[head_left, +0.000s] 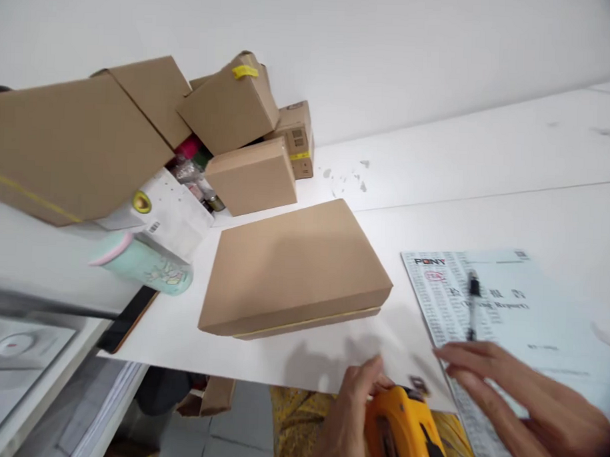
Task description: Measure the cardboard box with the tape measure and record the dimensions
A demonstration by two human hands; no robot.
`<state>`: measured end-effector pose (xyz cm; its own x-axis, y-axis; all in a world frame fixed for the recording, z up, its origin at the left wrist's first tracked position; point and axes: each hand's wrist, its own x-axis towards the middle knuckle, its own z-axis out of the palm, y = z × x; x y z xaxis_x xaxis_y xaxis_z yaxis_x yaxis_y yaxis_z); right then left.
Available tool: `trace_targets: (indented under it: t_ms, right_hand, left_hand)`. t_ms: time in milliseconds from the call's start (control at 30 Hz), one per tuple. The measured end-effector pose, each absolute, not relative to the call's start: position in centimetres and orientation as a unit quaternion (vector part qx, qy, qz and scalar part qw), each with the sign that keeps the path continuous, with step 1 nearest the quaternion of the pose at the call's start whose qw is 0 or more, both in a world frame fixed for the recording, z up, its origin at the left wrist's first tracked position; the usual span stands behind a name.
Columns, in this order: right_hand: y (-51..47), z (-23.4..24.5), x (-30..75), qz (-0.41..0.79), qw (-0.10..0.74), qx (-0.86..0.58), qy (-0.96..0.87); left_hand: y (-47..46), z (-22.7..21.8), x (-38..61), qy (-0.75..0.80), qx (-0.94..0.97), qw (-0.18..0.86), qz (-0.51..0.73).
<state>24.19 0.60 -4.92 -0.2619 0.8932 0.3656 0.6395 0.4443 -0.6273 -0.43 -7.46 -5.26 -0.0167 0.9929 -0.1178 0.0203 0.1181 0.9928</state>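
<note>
My left hand (351, 413) is closed around a yellow tape measure (403, 428) at the table's front edge. The tape's hooked metal end (418, 386) pokes out at the top of its case. Over a printed report (511, 329) at the right, my right hand (519, 402) has its fingers stretched out and holds nothing I can see. Just beyond its fingertips, a clear pen with a black part (473, 301) lies on the report. A flat closed cardboard box (294, 261) rests on the white table, left of the report and beyond my left hand.
Several cardboard boxes (251, 176) are piled at the back left against the wall. A mint-green cup with a pink rim (153, 266) is tilted near a white package (173, 207). A white appliance (21, 345) stands below at the left. The table's front edge (220, 372) runs close to me.
</note>
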Motion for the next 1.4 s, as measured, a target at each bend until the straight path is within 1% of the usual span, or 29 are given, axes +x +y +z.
trace_targets:
  t_ms: [33,100,167,267,367,467,533,600,667,733,800,833,900,933,1000,1067,1133,1267,1400]
  right_hand:
    - [2.1,-3.2,24.6,0.178,0.356,-0.519,-0.757]
    - [4.7,-1.6,25.9,0.12,0.317,-0.575,-0.745]
    - [7.0,-2.1,27.7,-0.024,0.284,-0.592,-0.754]
    - [9.8,-4.4,30.3,-0.155,0.193,-0.487,-0.837]
    - [11.8,-5.3,31.4,-0.232,0.124,-0.365,-0.893]
    - [13.1,-4.5,31.6,-0.276,0.088,-0.282,-0.915]
    - [13.5,-3.9,31.9,-0.279,0.093,-0.249,-0.923]
    - [13.4,-3.7,32.4,-0.246,0.135,-0.263,-0.923]
    - [12.7,-4.0,32.9,-0.173,0.221,-0.352,-0.893]
    - [11.4,-4.4,32.9,-0.064,0.325,-0.487,-0.808]
    - [10.0,-4.7,32.4,0.075,0.403,-0.599,-0.688]
    - [9.4,-4.8,32.1,0.148,0.429,-0.627,-0.633]
    - [8.4,-5.1,31.5,0.282,0.456,-0.637,-0.554]
    - [8.1,-5.2,31.2,0.331,0.462,-0.63,-0.529]
    - [7.8,-5.3,30.9,0.392,0.461,-0.621,-0.498]
    - [7.8,-5.3,30.9,0.414,0.452,-0.623,-0.486]
    - [7.8,-5.3,30.9,0.406,0.443,-0.632,-0.489]
    - [7.7,-5.5,30.9,0.355,0.428,-0.641,-0.529]
    - [7.5,-5.9,30.9,0.351,0.4,-0.625,-0.571]
  left_hand:
    - [-7.5,-4.5,-0.7,0.539,0.486,0.515,0.456]
    - [-7.0,-3.4,-1.3,0.557,0.53,0.491,0.411]
    - [-6.0,-2.7,-1.6,0.578,0.594,0.431,0.356]
    - [-4.4,-2.4,-1.5,0.584,0.681,0.328,0.296]
    - [-3.0,-2.7,-0.8,0.566,0.745,0.252,0.246]
    - [-1.9,-3.5,0.4,0.551,0.782,0.174,0.234]
    - [-1.2,-4.2,1.3,0.552,0.787,0.137,0.241]
    - [-0.6,-4.9,2.1,0.557,0.784,0.113,0.251]
    - [0.1,-5.4,2.8,0.559,0.782,0.099,0.259]
    - [0.8,-5.5,3.3,0.554,0.784,0.085,0.265]
    - [1.3,-5.2,3.9,0.548,0.789,0.054,0.273]
    - [1.5,-5.0,4.3,0.543,0.792,0.029,0.279]
    - [1.5,-4.4,5.4,0.534,0.791,-0.023,0.299]
    - [1.4,-4.1,6.1,0.529,0.789,-0.04,0.311]
    - [0.9,-3.9,8.0,0.504,0.795,-0.043,0.334]
    - [0.4,-4.1,10.2,0.466,0.815,-0.02,0.344]
    - [0.0,-4.7,12.4,0.449,0.834,-0.001,0.32]
    - [0.0,-5.9,15.0,0.487,0.837,0.006,0.248]
    - [0.6,-6.2,14.9,0.481,0.852,0.005,0.206]
